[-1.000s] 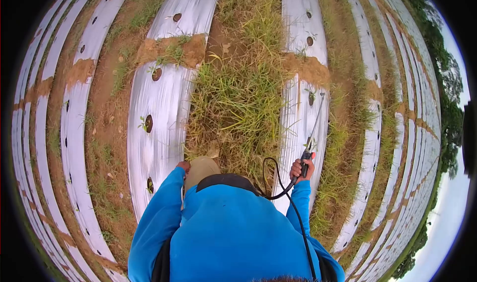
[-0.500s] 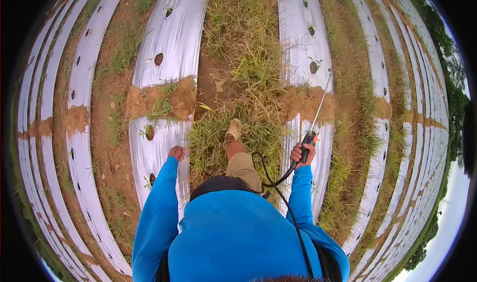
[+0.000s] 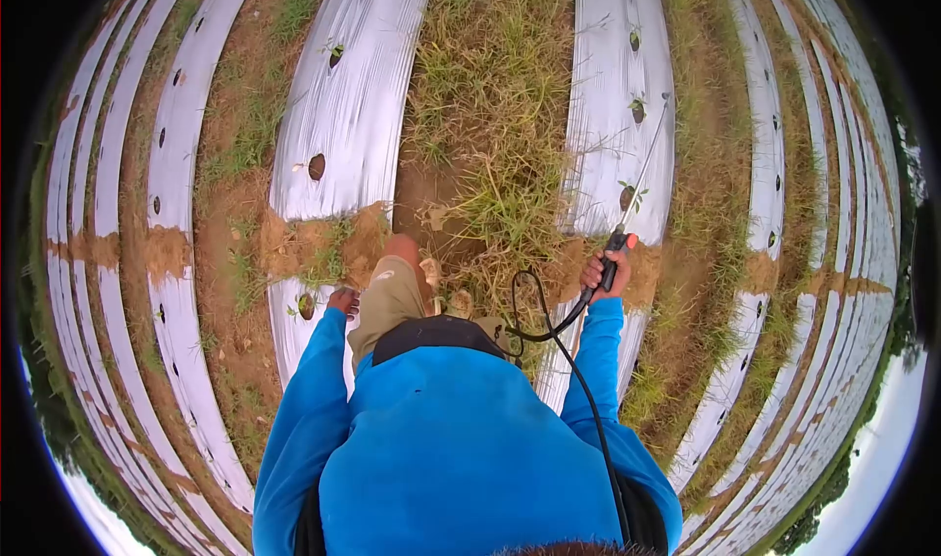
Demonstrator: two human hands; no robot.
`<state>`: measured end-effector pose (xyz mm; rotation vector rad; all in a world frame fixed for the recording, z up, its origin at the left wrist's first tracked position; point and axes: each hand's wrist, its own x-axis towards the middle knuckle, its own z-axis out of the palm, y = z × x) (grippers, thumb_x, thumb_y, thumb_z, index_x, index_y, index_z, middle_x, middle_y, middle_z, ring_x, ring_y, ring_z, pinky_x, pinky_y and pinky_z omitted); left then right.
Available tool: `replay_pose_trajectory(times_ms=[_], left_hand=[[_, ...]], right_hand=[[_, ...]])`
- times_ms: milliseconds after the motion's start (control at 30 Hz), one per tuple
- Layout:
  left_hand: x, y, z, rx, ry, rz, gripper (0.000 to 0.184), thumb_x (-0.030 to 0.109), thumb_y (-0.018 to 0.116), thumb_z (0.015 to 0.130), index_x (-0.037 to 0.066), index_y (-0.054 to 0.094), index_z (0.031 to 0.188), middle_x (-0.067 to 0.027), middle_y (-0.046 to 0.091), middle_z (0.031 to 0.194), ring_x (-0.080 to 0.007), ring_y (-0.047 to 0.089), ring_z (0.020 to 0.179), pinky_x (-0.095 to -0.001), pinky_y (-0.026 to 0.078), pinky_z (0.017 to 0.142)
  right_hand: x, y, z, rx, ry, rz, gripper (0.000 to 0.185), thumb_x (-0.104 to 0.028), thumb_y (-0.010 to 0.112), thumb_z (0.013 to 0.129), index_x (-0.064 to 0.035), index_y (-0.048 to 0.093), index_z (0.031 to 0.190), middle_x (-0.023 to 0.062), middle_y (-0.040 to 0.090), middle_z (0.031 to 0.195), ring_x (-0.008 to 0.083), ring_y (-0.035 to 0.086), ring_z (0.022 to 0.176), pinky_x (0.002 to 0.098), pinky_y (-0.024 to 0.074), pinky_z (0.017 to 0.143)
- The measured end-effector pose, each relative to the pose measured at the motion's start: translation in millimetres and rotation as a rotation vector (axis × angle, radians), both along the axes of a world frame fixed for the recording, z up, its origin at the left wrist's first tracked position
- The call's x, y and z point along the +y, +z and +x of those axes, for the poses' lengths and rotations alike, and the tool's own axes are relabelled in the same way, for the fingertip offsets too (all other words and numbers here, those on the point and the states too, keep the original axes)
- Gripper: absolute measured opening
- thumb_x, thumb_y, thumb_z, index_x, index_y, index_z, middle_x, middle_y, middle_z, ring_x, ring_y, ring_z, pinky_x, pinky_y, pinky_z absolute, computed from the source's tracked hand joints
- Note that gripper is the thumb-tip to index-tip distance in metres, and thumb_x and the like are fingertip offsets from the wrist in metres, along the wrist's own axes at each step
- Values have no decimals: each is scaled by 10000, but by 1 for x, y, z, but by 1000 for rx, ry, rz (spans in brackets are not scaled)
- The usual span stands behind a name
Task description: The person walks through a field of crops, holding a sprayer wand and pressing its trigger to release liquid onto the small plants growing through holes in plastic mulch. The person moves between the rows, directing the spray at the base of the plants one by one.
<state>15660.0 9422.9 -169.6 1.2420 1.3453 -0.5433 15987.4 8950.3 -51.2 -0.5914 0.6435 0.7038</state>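
Observation:
My right hand [image 3: 605, 274] is wrapped round the black grip of a sprayer wand [image 3: 642, 179], which has an orange-red part beside the grip. Its thin metal lance points forward over the right-hand plastic-covered bed [image 3: 618, 86], close to small seedlings in dark holes. From the grip a black hose [image 3: 578, 385] loops back past my right arm. My left hand [image 3: 344, 301] hangs low at my left side, fingers loosely curled, with nothing visible in them. Beside it lies the left-hand bed [image 3: 343, 105], with a planting hole [image 3: 307, 306] nearby.
A grassy path [image 3: 485, 115] runs forward between the two beds. Bare soil strips [image 3: 323, 247] cut across the plastic. More covered beds [image 3: 181, 164] stretch away on both sides, with weedy furrows between. Trees and sky show at the edges.
I have stepped forward, so the beds and soil strip sit nearer to me. My left leg has swung ahead. The wand has moved along the right bed, still in my right hand.

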Motion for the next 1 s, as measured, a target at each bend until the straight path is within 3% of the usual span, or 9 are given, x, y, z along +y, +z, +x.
replay_pose_trajectory(times_ms=[133,200,267,367,433,500,667,933,1000], left_hand=[[29,-75,80,-20,-56,-9,303,365,488,802,96,575,913,-50,589,752,-172,546,602,-343,437,520],[48,-113,130,36,-30,-252,331,372,517,793,81,584,937,-65,597,760,-193,558,617,-351,450,524],[70,-176,184,-123,-8,-210,319,357,522,789,82,589,937,-64,590,729,-201,558,587,-353,461,520],[123,-224,287,-72,-338,-80,264,311,480,796,76,583,858,-55,565,664,-157,529,537,-322,424,455],[137,-226,332,-27,-528,-5,245,281,452,802,72,580,805,-49,548,620,-128,510,503,-300,399,413],[172,-98,462,-25,-303,-55,274,323,464,798,104,579,915,-38,571,726,-144,558,600,-303,450,528],[261,-30,679,-242,-217,44,234,298,439,820,102,565,840,-18,537,674,-99,455,503,-262,342,421],[316,-56,866,-285,-194,59,236,302,447,827,106,575,860,-11,549,706,-101,479,513,-257,360,427],[314,-65,889,-78,-200,27,215,273,471,825,78,547,878,-44,514,686,-111,441,474,-266,338,415]], right_hand=[[46,1,97,-45,-21,-52,186,-242,534,722,-76,450,711,9,377,523,121,346,380,259,300,334],[67,-8,146,-64,-15,-48,182,-235,530,718,-79,439,695,3,359,519,117,336,380,254,287,332],[88,-22,197,-26,-56,-54,184,-237,533,718,-81,440,690,1,353,518,116,337,383,251,282,331],[130,-25,266,-4,-57,-66,193,-247,539,713,-71,460,697,-1,363,517,117,337,371,247,295,331],[147,-12,304,35,-28,-39,212,-258,545,704,-62,465,700,1,379,520,117,347,373,243,305,332],[167,1,347,70,-5,-13,229,-259,556,684,-53,456,699,2,382,523,114,354,377,240,308,325],[220,39,468,113,-74,48,204,-233,543,676,-66,427,662,-5,352,498,112,322,354,240,307,323],[282,-12,694,20,-100,46,203,-236,561,686,-76,436,684,-2,371,524,114,344,382,252,296,329],[297,-34,762,9,-60,39,192,-233,554,688,-72,449,679,-3,376,520,117,346,378,250,291,326]])
